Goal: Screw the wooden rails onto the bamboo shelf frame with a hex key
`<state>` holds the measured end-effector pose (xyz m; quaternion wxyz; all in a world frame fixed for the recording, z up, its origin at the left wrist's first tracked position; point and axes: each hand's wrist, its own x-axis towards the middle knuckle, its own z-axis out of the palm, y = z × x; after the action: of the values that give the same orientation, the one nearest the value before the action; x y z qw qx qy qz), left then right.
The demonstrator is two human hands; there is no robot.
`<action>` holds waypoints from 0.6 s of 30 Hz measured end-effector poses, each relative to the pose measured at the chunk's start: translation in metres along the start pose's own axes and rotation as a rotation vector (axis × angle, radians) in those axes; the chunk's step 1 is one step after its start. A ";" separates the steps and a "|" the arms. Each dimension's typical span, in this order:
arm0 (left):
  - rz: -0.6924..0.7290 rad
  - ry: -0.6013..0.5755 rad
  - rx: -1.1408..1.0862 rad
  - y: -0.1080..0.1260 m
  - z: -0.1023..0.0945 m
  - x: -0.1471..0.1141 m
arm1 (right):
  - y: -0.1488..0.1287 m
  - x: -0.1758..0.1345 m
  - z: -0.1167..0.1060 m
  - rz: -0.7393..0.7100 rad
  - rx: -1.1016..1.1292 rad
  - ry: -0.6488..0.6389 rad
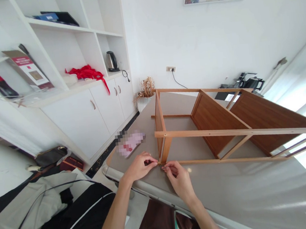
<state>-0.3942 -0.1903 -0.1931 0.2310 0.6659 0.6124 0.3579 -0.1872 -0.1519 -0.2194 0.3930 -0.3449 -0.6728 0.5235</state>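
A wooden shelf rack (206, 133) with brown panels lies on its side across the grey table (231, 182). At its near left corner, my left hand (142, 165) pinches close to the end of the lower rail, thumb and finger together. Just to the right, my right hand (178, 177) is closed on a small metallic piece held against the same corner. This piece is too small to name. Whether the left fingers hold the rail end or something tiny at it, I cannot make out.
A pinkish, partly blurred flat object (131, 144) lies left of the rack. Behind the table are a dried plant (147, 87) and a black kettle (253, 83). White cabinets (87, 114) line the left wall. Clothes and a bag (50, 156) are piled at the lower left.
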 end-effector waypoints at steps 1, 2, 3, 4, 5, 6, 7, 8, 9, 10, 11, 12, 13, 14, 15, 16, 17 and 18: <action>0.002 -0.001 0.001 0.000 0.000 0.000 | 0.000 0.000 0.000 -0.002 -0.004 0.005; 0.003 -0.001 0.002 0.000 0.000 0.000 | 0.001 0.000 0.000 -0.003 -0.008 0.008; 0.003 0.000 0.001 0.000 0.000 0.001 | 0.001 0.000 0.001 -0.004 -0.011 0.011; 0.003 -0.001 0.000 0.000 0.000 0.001 | 0.001 0.000 0.001 -0.005 -0.016 0.017; 0.002 -0.002 0.000 0.000 0.000 0.001 | 0.001 0.000 0.002 -0.006 -0.025 0.023; 0.000 -0.002 0.000 0.000 0.000 0.001 | 0.001 -0.001 0.002 -0.013 -0.045 0.032; -0.003 -0.001 0.001 -0.001 0.000 0.000 | 0.000 -0.001 0.003 -0.031 -0.080 0.044; -0.005 -0.002 0.001 -0.001 0.001 0.000 | -0.001 -0.002 0.003 -0.062 -0.135 0.056; -0.008 -0.002 0.000 -0.001 0.001 0.000 | -0.002 -0.003 0.004 -0.104 -0.204 0.067; -0.010 0.000 -0.002 -0.001 0.001 0.000 | -0.004 -0.005 0.005 -0.150 -0.281 0.074; -0.010 0.000 -0.005 -0.001 0.001 0.000 | -0.007 -0.006 0.007 -0.197 -0.358 0.076; -0.009 0.002 -0.009 0.000 0.001 0.000 | -0.009 -0.007 0.009 -0.240 -0.429 0.072; -0.009 0.002 -0.013 0.000 0.000 0.000 | -0.012 -0.008 0.011 -0.280 -0.491 0.059; -0.008 0.003 -0.017 0.000 0.000 0.000 | -0.015 -0.008 0.013 -0.320 -0.545 0.043; -0.007 0.002 -0.021 0.000 0.000 0.000 | -0.017 -0.008 0.015 -0.363 -0.595 0.023; -0.006 0.001 -0.025 0.000 0.000 0.000 | -0.019 -0.007 0.017 -0.410 -0.645 0.002; -0.004 -0.001 -0.028 0.000 -0.001 0.001 | -0.020 -0.006 0.020 -0.454 -0.694 -0.018; -0.002 -0.002 -0.028 0.000 -0.001 0.001 | -0.021 -0.004 0.021 -0.491 -0.741 -0.037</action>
<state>-0.3951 -0.1894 -0.1924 0.2414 0.6622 0.6079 0.3657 -0.2053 -0.1694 -0.2032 0.3432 -0.2830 -0.8839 0.1444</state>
